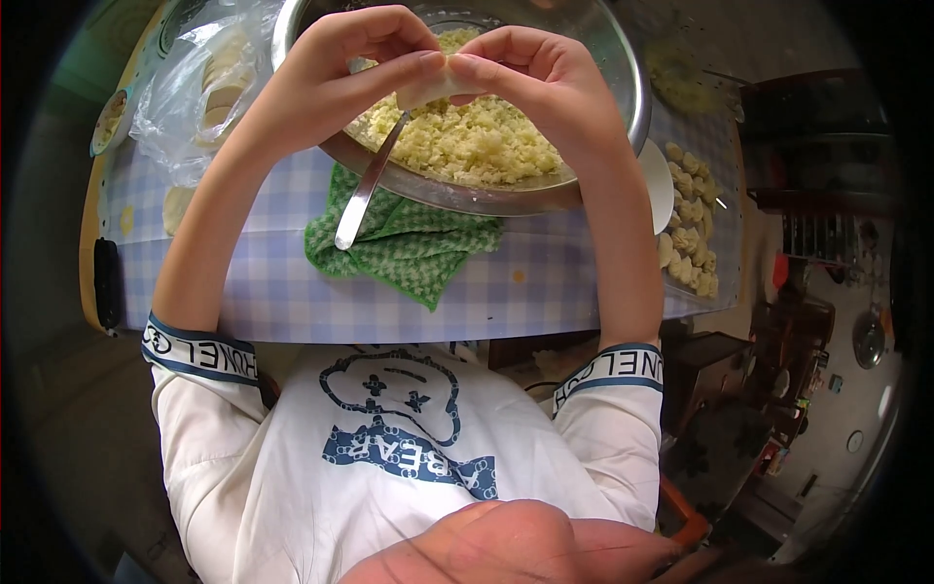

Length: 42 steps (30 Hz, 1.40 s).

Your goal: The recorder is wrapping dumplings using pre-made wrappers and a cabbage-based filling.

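Observation:
Over a wide metal bowl [486, 201], both hands pinch a pale dumpling wrapper [426, 90] that hangs folded between the fingertips. My left hand [362, 66] grips its left side with thumb and fingers. On the other side, my right hand [530, 73] presses the edge with its thumb against the fingers. Whether filling lies inside the wrapper is hidden. Crumbly yellow-green filling [477, 141] fills much of the bowl. A metal spoon [368, 195] leans on the near rim, its handle pointing toward me.
A green patterned cloth [418, 248] lies under the bowl's near side. To the left are a plastic bag [170, 112] with stacked round wrappers [222, 88] and a small bowl [110, 122]. Finished dumplings [689, 219] sit in rows at right, beside a white plate [657, 185]. A checked tablecloth [545, 277] covers the table.

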Tool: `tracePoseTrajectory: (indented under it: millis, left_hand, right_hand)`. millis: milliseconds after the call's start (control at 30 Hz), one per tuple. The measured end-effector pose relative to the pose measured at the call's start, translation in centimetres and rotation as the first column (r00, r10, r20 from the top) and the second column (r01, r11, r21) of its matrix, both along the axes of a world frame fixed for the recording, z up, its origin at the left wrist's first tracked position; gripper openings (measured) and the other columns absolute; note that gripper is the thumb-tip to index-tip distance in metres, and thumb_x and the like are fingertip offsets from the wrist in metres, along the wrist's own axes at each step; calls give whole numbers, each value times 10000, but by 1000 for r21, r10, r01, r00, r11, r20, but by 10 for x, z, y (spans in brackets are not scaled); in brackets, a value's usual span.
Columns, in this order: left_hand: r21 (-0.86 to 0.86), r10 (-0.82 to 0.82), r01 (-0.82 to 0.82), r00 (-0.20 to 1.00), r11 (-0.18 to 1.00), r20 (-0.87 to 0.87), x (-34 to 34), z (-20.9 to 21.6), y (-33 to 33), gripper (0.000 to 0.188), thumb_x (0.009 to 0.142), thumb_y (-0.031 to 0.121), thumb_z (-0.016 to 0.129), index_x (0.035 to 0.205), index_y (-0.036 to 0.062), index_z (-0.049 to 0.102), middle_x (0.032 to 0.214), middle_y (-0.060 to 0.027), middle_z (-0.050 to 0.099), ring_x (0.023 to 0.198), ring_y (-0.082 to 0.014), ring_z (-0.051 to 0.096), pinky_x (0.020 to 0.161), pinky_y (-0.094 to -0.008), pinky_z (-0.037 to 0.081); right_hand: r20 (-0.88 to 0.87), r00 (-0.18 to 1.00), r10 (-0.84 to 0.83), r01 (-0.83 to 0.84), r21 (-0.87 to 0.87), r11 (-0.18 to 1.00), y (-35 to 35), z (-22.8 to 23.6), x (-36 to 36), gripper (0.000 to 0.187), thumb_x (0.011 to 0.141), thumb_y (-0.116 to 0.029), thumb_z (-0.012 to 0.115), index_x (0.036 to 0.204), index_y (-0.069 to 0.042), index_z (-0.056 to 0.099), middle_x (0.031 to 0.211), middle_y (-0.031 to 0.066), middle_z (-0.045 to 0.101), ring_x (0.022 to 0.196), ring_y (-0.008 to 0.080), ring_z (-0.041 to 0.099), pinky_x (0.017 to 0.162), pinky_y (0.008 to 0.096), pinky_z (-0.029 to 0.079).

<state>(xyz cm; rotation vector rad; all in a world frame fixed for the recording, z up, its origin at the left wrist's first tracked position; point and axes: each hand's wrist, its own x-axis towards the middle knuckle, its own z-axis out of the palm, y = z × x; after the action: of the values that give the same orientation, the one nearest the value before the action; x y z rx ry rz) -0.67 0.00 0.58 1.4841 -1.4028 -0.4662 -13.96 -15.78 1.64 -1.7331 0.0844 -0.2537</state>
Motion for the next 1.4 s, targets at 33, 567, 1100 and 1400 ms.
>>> tracePoseTrajectory:
  millis: [33,567,1100,1400]
  left_hand:
    - [3,-3,3,1000,1000,-19,0,0,0,157,870,131,577,938,-11,579,857,-31,588,842,-85,554,755,-226,442]
    - [-28,-16,15,1000,999,-8,1,-2,0,157,870,142,582,923,-6,584,837,-24,584,836,-81,550,754,-227,440]
    - [-29,25,-29,992,999,-126,3,-5,-3,160,885,117,555,955,-27,555,871,-24,571,849,-71,536,789,-229,433]
    - [-8,38,-39,993,999,-116,3,-5,-2,157,888,116,551,959,-25,551,875,-25,571,848,-68,534,779,-222,436]
  right_hand:
    - [-3,1000,-1,1,-8,1000,0,0,0,216,800,-154,667,901,33,630,814,88,651,760,144,642,704,242,514]
    - [-8,1000,21,-20,53,998,-3,-2,0,217,825,-155,641,950,21,626,860,95,649,792,166,647,746,274,535]
    - [-5,999,-40,40,147,988,-3,-2,-1,206,850,-118,594,972,47,599,891,136,645,823,207,657,777,286,545]
    - [-25,999,-37,40,96,995,-5,-1,-2,198,852,-135,599,974,21,607,902,116,646,832,203,655,779,286,545]
